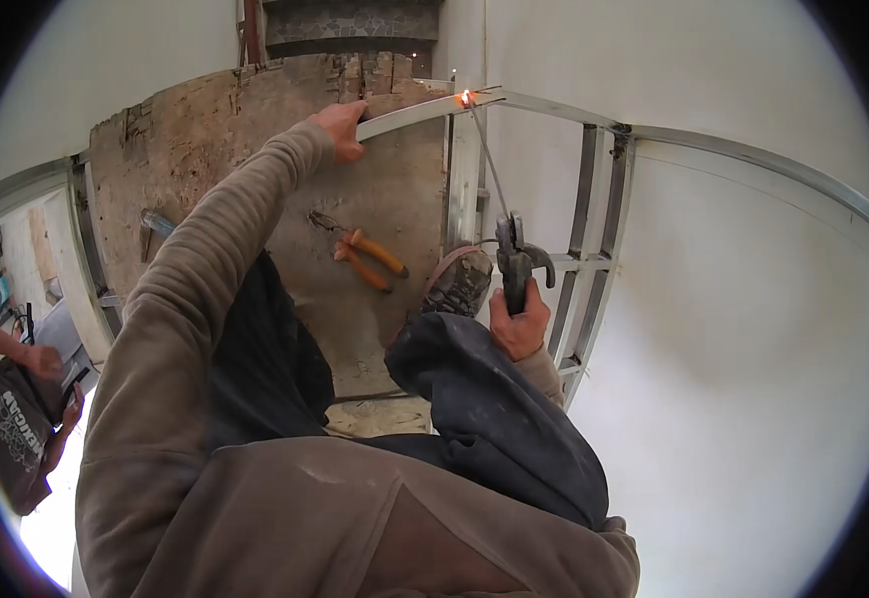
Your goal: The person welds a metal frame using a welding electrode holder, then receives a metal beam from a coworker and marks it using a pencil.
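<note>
My right hand (521,321) is wrapped round the handle of a black welding electrode holder (516,257). From its jaws a thin welding rod (489,154) runs up to a bright orange glow (466,98) on the metal. My left hand (342,131) grips the near end of a light metal bar (404,119), whose far end meets the frame at the glow. Pliers with orange handles (370,261) lie on the worn wooden board (245,130) below my left hand. The fingers of my left hand are partly hidden behind the bar.
A metal frame (753,159) runs along the white wall to the right, with upright bars below it. A bluish tool (158,221) lies on the board at left. My shoe (459,282) rests near the board's right edge. Another person (20,419) is at the lower left.
</note>
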Available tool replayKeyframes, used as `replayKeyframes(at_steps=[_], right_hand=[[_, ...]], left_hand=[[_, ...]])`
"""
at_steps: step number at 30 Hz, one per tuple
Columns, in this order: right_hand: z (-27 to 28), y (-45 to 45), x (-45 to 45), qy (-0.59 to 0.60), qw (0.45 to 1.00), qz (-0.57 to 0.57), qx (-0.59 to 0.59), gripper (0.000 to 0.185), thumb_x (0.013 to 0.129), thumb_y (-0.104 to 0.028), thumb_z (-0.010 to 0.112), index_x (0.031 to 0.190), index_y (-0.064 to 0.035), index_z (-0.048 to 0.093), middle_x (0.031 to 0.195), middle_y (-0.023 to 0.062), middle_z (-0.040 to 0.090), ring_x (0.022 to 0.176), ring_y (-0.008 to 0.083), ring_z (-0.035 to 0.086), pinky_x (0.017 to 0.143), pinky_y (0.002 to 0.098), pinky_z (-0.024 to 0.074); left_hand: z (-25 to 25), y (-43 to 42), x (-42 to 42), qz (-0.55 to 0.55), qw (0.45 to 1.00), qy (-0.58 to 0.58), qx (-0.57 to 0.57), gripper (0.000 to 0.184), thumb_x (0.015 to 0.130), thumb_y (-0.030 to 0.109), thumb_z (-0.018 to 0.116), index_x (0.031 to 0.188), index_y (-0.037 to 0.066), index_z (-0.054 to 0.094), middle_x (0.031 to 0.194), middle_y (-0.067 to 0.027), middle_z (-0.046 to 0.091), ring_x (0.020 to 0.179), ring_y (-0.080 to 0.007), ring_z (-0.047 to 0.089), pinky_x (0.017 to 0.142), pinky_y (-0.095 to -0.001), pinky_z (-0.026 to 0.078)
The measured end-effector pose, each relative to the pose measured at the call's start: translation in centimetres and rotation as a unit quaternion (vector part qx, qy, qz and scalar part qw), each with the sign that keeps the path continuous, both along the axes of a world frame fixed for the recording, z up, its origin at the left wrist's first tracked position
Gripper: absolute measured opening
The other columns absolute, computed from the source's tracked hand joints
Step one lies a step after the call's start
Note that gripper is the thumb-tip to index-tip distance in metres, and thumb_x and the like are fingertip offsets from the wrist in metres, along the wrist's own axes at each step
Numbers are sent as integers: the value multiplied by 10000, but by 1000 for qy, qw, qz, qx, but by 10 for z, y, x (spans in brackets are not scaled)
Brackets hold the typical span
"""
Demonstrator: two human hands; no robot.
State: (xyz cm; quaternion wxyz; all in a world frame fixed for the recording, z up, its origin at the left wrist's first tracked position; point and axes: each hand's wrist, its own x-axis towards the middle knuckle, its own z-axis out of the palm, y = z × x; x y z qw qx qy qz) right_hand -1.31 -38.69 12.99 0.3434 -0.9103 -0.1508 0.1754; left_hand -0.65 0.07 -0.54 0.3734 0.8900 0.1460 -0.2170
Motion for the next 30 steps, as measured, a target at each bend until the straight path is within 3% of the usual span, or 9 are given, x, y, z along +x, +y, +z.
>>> replayKeyframes(at_steps=[13,16,19,23,26,29,30], right_hand=[[4,2,1,23,1000,-5,-9,209,817,-108,670,949,25,576,632,138,596,519,231,596,515,352,459],[-7,-2,2,33,995,-13,96,231,835,-86,647,1034,20,596,626,89,591,503,175,566,490,322,436],[-9,-15,11,289,934,-114,175,299,862,-45,596,1152,27,577,626,28,533,455,120,461,439,276,392],[-12,-20,16,353,894,-143,235,287,879,-36,574,1156,41,565,622,20,522,449,111,470,435,278,388],[-7,-15,7,94,993,13,65,261,861,-109,641,1063,45,584,696,136,637,563,253,640,515,357,480],[7,-3,-5,46,997,26,64,262,838,-118,670,1009,54,573,761,205,656,662,350,682,581,386,512],[10,0,-6,22,998,11,64,225,834,-101,669,985,35,570,748,194,650,664,370,672,571,381,505]], left_hand=[[4,-2,1,2,1000,8,4,408,724,168,651,1076,-8,541,990,-247,645,971,-413,618,859,-445,486],[9,-1,4,-8,999,50,4,437,755,196,654,1142,24,544,1102,-216,633,1065,-384,597,912,-439,474],[12,-2,5,-8,998,67,9,448,764,210,656,1163,38,546,1147,-208,627,1105,-375,588,929,-438,471],[1,-1,-1,-1,1000,-14,11,409,714,168,656,1063,-5,532,994,-256,641,980,-434,604,854,-454,483],[-3,0,-1,1,1000,-22,-3,415,703,174,660,1053,-5,525,990,-267,634,981,-452,590,842,-466,476],[-8,1,-1,-11,999,-48,6,419,695,176,667,1045,-8,529,981,-269,634,978,-456,589,838,-472,470],[-10,1,-2,-9,999,-47,5,416,692,175,669,1040,-9,532,980,-269,634,980,-458,589,836,-471,470]])
